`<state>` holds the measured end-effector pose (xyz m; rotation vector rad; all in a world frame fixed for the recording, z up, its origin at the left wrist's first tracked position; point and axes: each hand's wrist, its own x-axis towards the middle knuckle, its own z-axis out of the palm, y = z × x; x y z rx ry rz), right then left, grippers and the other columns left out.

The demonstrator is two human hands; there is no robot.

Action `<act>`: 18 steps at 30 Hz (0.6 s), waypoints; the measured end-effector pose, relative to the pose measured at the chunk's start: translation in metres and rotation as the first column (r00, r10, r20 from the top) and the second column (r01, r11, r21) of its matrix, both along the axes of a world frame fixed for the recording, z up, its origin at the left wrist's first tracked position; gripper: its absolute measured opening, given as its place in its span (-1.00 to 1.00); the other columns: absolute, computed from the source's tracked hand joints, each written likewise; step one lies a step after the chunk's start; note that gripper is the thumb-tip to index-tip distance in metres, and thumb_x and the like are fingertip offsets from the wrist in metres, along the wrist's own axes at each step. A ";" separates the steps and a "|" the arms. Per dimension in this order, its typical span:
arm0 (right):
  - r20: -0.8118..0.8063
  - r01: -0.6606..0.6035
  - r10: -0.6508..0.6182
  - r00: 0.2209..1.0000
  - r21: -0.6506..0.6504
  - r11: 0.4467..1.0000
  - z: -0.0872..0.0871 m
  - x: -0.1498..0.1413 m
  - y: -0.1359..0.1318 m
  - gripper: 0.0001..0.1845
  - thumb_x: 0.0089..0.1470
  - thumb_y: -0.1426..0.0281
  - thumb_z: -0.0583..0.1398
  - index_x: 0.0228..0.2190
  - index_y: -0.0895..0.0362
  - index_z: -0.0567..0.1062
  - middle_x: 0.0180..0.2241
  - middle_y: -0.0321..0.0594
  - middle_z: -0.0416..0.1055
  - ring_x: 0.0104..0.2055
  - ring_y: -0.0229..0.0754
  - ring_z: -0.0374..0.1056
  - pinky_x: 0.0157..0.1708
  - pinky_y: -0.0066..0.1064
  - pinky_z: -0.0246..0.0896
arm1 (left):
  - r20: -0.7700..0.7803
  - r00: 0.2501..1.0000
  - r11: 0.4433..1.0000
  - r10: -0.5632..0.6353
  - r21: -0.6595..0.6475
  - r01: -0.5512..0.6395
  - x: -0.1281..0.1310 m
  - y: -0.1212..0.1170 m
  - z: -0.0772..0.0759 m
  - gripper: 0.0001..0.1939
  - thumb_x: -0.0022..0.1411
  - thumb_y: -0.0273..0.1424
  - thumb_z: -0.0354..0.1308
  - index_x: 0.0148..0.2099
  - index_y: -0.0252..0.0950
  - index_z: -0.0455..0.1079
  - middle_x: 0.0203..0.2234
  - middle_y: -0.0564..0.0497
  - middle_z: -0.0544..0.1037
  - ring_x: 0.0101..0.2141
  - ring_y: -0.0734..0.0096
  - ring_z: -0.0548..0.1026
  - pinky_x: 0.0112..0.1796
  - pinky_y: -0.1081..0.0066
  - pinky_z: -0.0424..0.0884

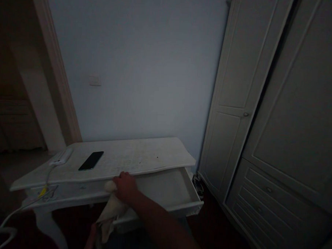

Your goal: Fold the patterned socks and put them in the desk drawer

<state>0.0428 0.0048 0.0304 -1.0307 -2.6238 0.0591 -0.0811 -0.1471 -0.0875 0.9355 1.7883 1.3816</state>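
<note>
A pale beige cloth [112, 209] hangs at the left end of a pulled-out white drawer [166, 187]. My right hand [125, 187] is closed on the cloth's upper part, at the drawer's left side just below the tabletop's front edge. Lower down, my left hand [91, 240] is at the cloth's lower left edge; it appears to grip it, though most of its fingers are hidden. The inside of the drawer shows a bare bottom to the right of my right hand. The drawer belongs to a white table [142, 153] with a worn, stained top.
A dark phone [91, 161] and a white power strip [61, 156] lie on the tabletop's left side. A white cable [22, 208] trails off to the lower left. A white wardrobe [236, 80] stands at the right. Dark objects [198, 184] sit on the floor between table and wardrobe.
</note>
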 end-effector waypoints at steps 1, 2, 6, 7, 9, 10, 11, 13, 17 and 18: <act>0.010 -0.038 0.038 0.999 0.003 0.999 -0.002 0.004 0.003 -0.53 0.19 0.17 0.32 0.06 0.12 0.52 0.05 0.02 0.51 0.09 0.12 0.44 -0.01 -0.06 0.44 | -0.038 0.999 0.999 -0.002 0.042 0.003 0.002 0.002 -0.002 0.15 0.05 0.57 -0.22 0.26 -0.21 0.42 0.11 -0.17 0.64 0.22 -0.21 0.50 0.20 -0.08 0.47; 0.030 -0.094 0.094 0.995 0.004 0.996 -0.005 0.009 0.004 -0.50 0.16 0.13 0.34 0.05 0.12 0.53 0.05 0.01 0.52 0.10 0.11 0.44 0.03 -0.07 0.42 | -0.081 0.997 0.996 -0.010 0.086 0.017 0.005 0.004 -0.005 0.06 0.12 0.51 -0.15 0.29 -0.20 0.37 0.19 -0.15 0.58 0.26 -0.15 0.46 0.23 -0.03 0.43; 0.080 -0.347 0.349 0.934 -0.037 0.937 -0.010 0.028 0.003 -0.39 0.07 0.07 0.42 0.03 0.18 0.55 0.04 0.02 0.57 0.14 0.12 0.43 0.19 -0.08 0.29 | -0.204 0.978 0.991 0.040 0.134 -0.013 0.020 0.006 -0.008 -0.08 0.27 0.35 -0.08 0.39 -0.20 0.17 0.36 -0.18 0.35 0.37 -0.09 0.31 0.32 0.01 0.30; 0.056 -0.383 0.386 0.921 -0.065 0.922 -0.008 0.035 0.002 -0.39 0.06 0.11 0.43 0.06 0.18 0.54 0.06 0.00 0.57 0.14 0.09 0.43 0.20 -0.11 0.28 | -0.221 0.973 0.991 0.066 0.132 -0.037 0.022 0.007 -0.006 -0.07 0.27 0.35 -0.07 0.39 -0.23 0.16 0.36 -0.22 0.34 0.36 -0.13 0.31 0.33 -0.02 0.29; -0.028 -0.418 0.418 0.908 -0.136 0.898 -0.004 0.050 -0.001 -0.37 0.05 0.22 0.44 0.12 0.13 0.50 0.12 -0.07 0.54 0.15 0.04 0.44 0.17 -0.18 0.28 | -0.283 0.954 0.983 0.100 0.177 -0.050 0.024 0.007 0.004 -0.07 0.27 0.33 -0.03 0.36 -0.30 0.18 0.32 -0.29 0.34 0.33 -0.19 0.33 0.33 -0.09 0.26; -0.070 -0.417 0.411 0.909 -0.175 0.892 -0.002 0.060 -0.003 -0.34 0.03 0.27 0.45 0.15 0.10 0.48 0.15 -0.09 0.52 0.15 0.03 0.44 0.16 -0.21 0.29 | -0.336 0.934 0.974 0.121 0.223 -0.047 0.023 0.008 0.010 -0.09 0.26 0.32 0.00 0.33 -0.31 0.22 0.28 -0.31 0.36 0.30 -0.21 0.35 0.32 -0.12 0.26; -0.105 -0.403 0.389 0.915 -0.213 0.890 0.001 0.071 -0.006 -0.31 0.02 0.30 0.45 0.17 0.08 0.46 0.17 -0.11 0.50 0.15 0.02 0.43 0.15 -0.23 0.29 | -0.398 0.906 0.960 0.143 0.277 -0.030 0.022 0.008 0.018 -0.13 0.27 0.30 0.03 0.30 -0.30 0.25 0.25 -0.30 0.38 0.28 -0.22 0.36 0.32 -0.14 0.26; -0.150 -0.358 0.328 0.933 -0.276 0.892 0.008 0.099 -0.014 -0.27 0.00 0.30 0.44 0.20 0.07 0.43 0.17 -0.11 0.49 0.15 0.04 0.43 0.13 -0.22 0.30 | -0.515 0.839 0.928 0.175 0.371 0.034 0.020 0.010 0.032 -0.22 0.29 0.27 0.06 0.24 -0.25 0.31 0.20 -0.27 0.40 0.26 -0.20 0.36 0.31 -0.15 0.26; -0.270 -0.294 0.211 0.939 -0.319 0.901 0.034 0.184 -0.036 -0.38 0.03 0.26 0.37 0.13 0.08 0.48 0.09 -0.12 0.51 0.11 0.05 0.44 0.14 -0.19 0.28 | -0.675 0.732 0.885 0.091 0.391 0.251 0.021 0.013 0.050 -0.42 0.40 0.16 0.04 0.23 -0.11 0.37 0.24 -0.15 0.41 0.25 -0.05 0.42 0.30 -0.08 0.32; -0.307 -0.281 0.181 0.934 -0.322 0.904 0.043 0.212 -0.041 -0.44 0.02 0.27 0.35 0.08 0.07 0.50 0.05 -0.16 0.53 0.07 0.03 0.45 0.09 -0.21 0.31 | -0.712 0.701 0.875 0.041 0.364 0.318 0.023 0.014 0.052 -0.45 0.42 0.12 0.04 0.25 -0.08 0.38 0.26 -0.13 0.42 0.24 -0.02 0.44 0.29 -0.06 0.34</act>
